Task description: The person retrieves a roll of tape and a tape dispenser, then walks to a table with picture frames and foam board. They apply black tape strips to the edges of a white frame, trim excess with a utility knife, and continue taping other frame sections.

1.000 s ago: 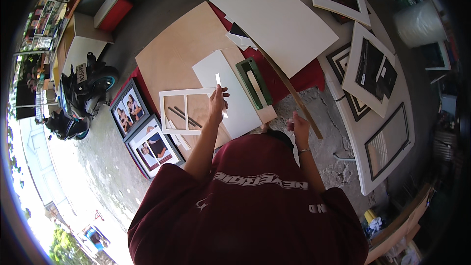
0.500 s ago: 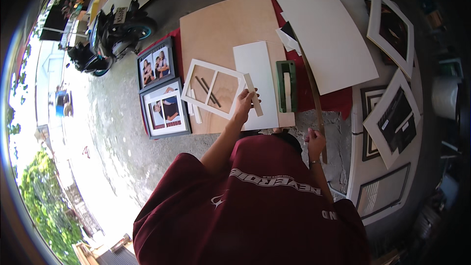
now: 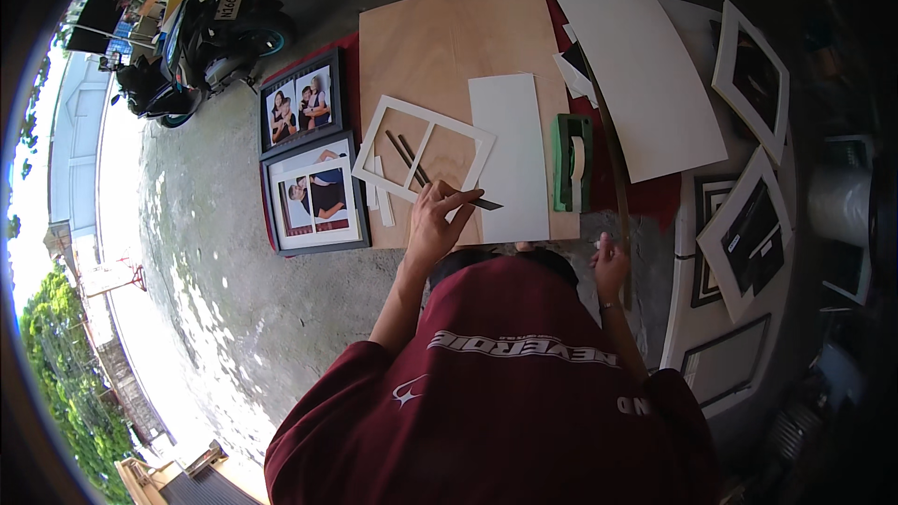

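Note:
My left hand (image 3: 437, 220) is closed on a thin dark strip (image 3: 488, 204), its pointed end sticking out to the right over the white board (image 3: 510, 145). Just beyond that hand lies a white mat with two openings (image 3: 483, 146), tilted on the plywood board (image 3: 449, 37). Two narrow dark strips (image 3: 400, 151) show through its openings. White strips (image 3: 382, 196) rest beside the mat's lower left edge. Off the plywood's front right corner, my right hand (image 3: 610, 266) is closed, with something small and white at its fingertips that I cannot make out.
A green tape dispenser (image 3: 563, 164) stands at the plywood's right edge. Two dark-framed photos (image 3: 355, 215) lie at left. A large white sheet (image 3: 645, 75) and a long strip (image 3: 617, 168) are at right, near several mats and frames (image 3: 718, 234). A motorcycle (image 3: 220, 51) stands far left.
The pale strip my left hand held upright is no longer seen there; a dark strip now shows in that hand, which has shifted left and nearer. My right hand stays low at right.

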Demonstrator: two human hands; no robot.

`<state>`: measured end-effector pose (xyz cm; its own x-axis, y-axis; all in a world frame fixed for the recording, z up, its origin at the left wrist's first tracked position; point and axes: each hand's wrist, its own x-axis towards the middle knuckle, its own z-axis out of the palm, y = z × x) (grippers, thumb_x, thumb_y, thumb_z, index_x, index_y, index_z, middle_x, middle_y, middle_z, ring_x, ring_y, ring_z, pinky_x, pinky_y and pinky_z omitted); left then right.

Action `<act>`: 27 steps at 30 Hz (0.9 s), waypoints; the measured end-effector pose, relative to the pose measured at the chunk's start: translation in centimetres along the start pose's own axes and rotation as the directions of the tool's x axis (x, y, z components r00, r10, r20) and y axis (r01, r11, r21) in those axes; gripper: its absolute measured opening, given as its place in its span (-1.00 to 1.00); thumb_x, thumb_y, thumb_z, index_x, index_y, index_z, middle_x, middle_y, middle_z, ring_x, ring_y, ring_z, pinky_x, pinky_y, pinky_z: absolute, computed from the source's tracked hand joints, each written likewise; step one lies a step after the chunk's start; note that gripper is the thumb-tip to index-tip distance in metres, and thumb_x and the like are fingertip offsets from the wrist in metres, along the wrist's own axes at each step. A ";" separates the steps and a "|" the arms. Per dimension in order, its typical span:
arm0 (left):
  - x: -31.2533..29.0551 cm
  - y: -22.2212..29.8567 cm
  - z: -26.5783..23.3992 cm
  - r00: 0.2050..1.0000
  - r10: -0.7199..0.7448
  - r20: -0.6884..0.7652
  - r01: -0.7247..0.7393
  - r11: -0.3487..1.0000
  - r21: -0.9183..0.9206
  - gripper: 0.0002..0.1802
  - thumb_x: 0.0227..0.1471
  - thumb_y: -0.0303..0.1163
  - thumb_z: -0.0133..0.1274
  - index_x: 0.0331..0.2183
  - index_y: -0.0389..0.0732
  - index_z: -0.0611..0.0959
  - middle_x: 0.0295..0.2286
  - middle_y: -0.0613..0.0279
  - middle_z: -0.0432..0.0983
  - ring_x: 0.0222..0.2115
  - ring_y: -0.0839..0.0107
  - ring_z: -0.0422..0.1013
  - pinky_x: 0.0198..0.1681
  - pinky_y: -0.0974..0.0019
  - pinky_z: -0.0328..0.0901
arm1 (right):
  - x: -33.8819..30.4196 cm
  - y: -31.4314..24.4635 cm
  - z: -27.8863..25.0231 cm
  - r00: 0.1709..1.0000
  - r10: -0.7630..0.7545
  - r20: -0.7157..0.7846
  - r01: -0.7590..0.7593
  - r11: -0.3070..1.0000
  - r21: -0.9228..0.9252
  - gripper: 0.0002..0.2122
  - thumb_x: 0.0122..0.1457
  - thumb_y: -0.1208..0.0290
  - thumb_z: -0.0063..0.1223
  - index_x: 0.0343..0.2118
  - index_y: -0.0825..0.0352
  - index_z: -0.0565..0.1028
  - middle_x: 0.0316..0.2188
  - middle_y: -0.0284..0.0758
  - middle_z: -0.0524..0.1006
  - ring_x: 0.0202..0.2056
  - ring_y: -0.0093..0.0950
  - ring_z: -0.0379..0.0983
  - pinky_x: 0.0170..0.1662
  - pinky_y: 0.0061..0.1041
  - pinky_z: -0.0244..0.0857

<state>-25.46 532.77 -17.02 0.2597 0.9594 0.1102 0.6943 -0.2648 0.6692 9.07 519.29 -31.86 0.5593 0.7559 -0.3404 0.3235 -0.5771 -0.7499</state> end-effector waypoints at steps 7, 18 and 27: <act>-1.1 -3.4 -7.8 0.995 0.037 0.090 -0.013 0.968 -0.249 -0.24 -0.36 -0.73 0.15 0.02 -0.08 0.72 -0.18 0.03 0.67 -0.21 0.05 0.58 -0.08 0.17 0.42 | -4.5 4.9 3.7 0.992 0.119 -0.048 -0.126 0.973 -0.194 -0.67 0.22 0.30 0.11 -0.53 0.50 0.63 -0.63 -0.22 0.61 -0.66 -0.47 0.53 -0.51 -0.42 0.36; -4.0 -10.1 -11.8 0.988 0.083 0.128 0.006 0.818 -0.576 -0.53 0.23 -0.61 -0.05 0.16 -0.31 0.54 -0.05 -0.07 0.63 -0.01 0.14 0.56 0.12 0.27 0.35 | -17.0 4.5 9.5 0.978 0.201 -0.046 -0.175 0.926 0.334 -0.78 0.36 0.40 0.00 -0.24 0.51 0.52 -0.50 -0.12 0.65 -0.50 -0.38 0.66 -0.45 -0.47 0.52; -4.8 -8.3 -8.2 0.951 -0.021 0.307 0.280 0.474 -0.835 -0.53 0.35 -0.43 -0.03 0.23 -0.34 0.46 -0.08 0.08 0.61 -0.04 0.41 0.54 0.10 0.34 0.35 | -16.1 -19.3 9.2 0.920 -0.381 0.090 0.387 0.921 -0.051 -0.75 0.37 0.34 0.07 -0.42 0.37 0.39 -0.71 -0.23 0.41 -0.70 -0.50 0.34 -0.60 -0.44 0.16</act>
<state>-37.92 531.15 -17.09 0.4387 0.8884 -0.1350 -0.1586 0.2245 0.9615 -13.20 521.12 -17.12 0.3228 0.9432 -0.0781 0.5532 -0.2550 -0.7931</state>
